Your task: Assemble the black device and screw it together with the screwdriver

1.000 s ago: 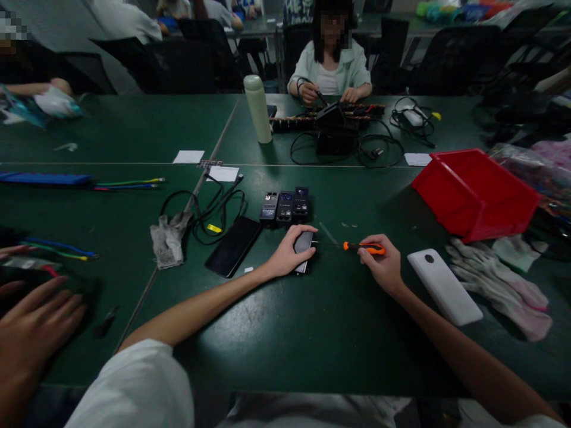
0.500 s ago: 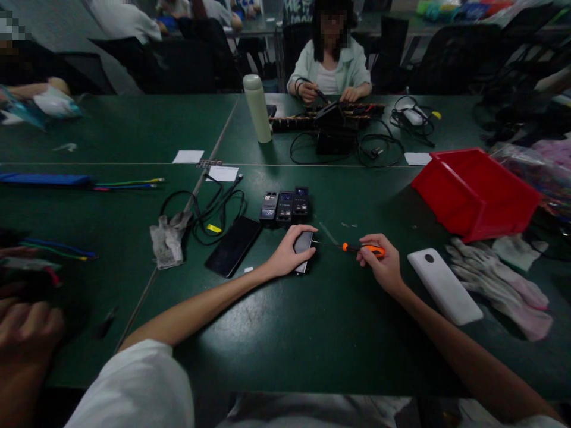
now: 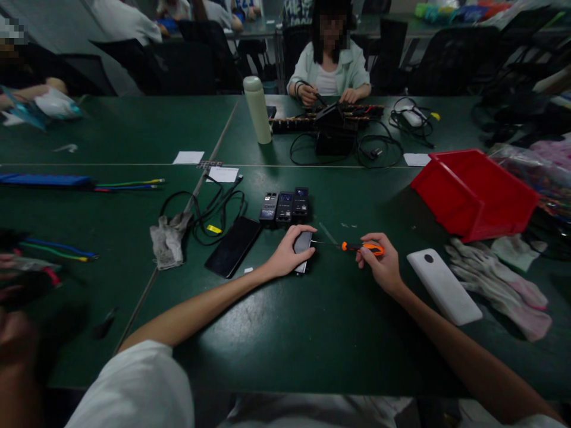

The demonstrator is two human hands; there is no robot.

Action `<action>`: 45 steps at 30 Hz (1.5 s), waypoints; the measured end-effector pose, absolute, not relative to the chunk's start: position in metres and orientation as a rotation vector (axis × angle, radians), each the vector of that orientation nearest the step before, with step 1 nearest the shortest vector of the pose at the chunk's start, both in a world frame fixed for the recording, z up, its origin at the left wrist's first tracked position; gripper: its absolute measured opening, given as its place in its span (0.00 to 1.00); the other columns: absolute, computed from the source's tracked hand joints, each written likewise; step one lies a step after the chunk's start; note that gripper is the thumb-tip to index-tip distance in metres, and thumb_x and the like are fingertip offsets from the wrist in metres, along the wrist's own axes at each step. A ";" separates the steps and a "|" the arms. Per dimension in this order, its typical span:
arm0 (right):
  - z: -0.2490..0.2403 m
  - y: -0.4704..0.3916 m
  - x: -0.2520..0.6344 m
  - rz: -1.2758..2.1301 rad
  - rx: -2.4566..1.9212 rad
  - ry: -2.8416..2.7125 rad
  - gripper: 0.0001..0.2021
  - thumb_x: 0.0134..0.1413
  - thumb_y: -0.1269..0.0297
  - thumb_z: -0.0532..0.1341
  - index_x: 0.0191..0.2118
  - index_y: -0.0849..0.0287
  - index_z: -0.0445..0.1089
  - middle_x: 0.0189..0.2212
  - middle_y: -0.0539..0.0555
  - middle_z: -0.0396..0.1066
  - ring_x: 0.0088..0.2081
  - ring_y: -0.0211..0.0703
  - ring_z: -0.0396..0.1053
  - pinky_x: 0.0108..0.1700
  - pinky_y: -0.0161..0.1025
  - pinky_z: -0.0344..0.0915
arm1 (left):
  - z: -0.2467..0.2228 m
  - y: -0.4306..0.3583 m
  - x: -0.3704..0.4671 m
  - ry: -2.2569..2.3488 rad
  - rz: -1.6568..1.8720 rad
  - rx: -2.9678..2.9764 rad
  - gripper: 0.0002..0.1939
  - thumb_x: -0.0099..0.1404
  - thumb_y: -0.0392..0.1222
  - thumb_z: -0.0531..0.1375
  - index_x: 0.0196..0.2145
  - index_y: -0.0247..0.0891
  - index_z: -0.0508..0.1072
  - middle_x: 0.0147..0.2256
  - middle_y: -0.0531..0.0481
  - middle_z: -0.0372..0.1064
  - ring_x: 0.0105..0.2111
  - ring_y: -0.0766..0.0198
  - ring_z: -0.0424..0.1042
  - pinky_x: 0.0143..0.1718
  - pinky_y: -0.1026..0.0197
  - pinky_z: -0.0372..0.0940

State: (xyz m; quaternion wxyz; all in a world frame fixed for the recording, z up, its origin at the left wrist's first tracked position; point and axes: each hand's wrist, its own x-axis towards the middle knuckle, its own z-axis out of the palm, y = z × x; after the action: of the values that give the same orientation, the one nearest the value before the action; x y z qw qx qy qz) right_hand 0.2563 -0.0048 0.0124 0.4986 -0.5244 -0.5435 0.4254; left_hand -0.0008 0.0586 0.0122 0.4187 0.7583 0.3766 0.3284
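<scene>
My left hand (image 3: 288, 252) is closed around a small box-shaped device (image 3: 303, 252), thumb and fingers gripping its two ends on the green table. In my right hand (image 3: 379, 261) is a screwdriver (image 3: 363, 247) with an orange and black handle. Its thin shaft points left, and the tip is at the device's right side; whether it touches is too fine to tell. Just beyond my left hand stand three small black devices with displays: a left one (image 3: 269, 208), a middle one (image 3: 285, 207) and a right one (image 3: 301, 203).
A black phone (image 3: 234, 246), cable (image 3: 218, 205) and glove (image 3: 169, 241) lie left. To the right are a white phone-like slab (image 3: 444, 286), gloves (image 3: 495, 285) and a red bin (image 3: 473, 196). A bottle (image 3: 257, 112) stands beyond; a co-worker (image 3: 330, 71) sits opposite.
My two hands, the device and the screwdriver stay nearly in place. At the lower left, another person's hand has shifted down and left and is blurred.
</scene>
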 end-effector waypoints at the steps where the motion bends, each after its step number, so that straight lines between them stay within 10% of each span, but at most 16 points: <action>1: 0.013 -0.005 0.256 1.031 -1.271 -1.317 0.12 0.58 0.59 0.61 0.44 0.57 0.62 0.25 0.48 0.69 0.23 0.37 0.68 0.25 0.35 0.64 | 0.012 0.059 -0.001 0.944 0.825 1.901 0.21 0.62 0.44 0.60 0.53 0.41 0.65 0.51 0.46 0.63 0.53 0.56 0.63 0.59 0.52 0.56; 23: 0.004 -0.003 0.258 1.069 -1.290 -1.269 0.12 0.59 0.54 0.59 0.38 0.58 0.64 0.17 0.45 0.67 0.15 0.34 0.62 0.16 0.30 0.56 | 0.010 0.059 -0.001 0.951 0.833 1.914 0.21 0.62 0.44 0.60 0.52 0.41 0.65 0.51 0.46 0.63 0.53 0.56 0.63 0.59 0.52 0.56; 45: 0.009 -0.002 0.258 1.033 -1.292 -1.339 0.13 0.56 0.58 0.62 0.43 0.58 0.63 0.28 0.51 0.72 0.25 0.38 0.70 0.29 0.37 0.67 | 0.011 0.059 -0.001 0.965 0.839 1.892 0.21 0.61 0.44 0.60 0.52 0.41 0.66 0.51 0.46 0.64 0.53 0.55 0.63 0.58 0.51 0.56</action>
State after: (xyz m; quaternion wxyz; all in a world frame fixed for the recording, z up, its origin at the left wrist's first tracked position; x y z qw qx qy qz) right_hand 0.2576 -0.0020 0.0091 0.4853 -0.5308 -0.5501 0.4244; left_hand -0.0009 0.0589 0.0108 0.4159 0.7535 0.3841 0.3343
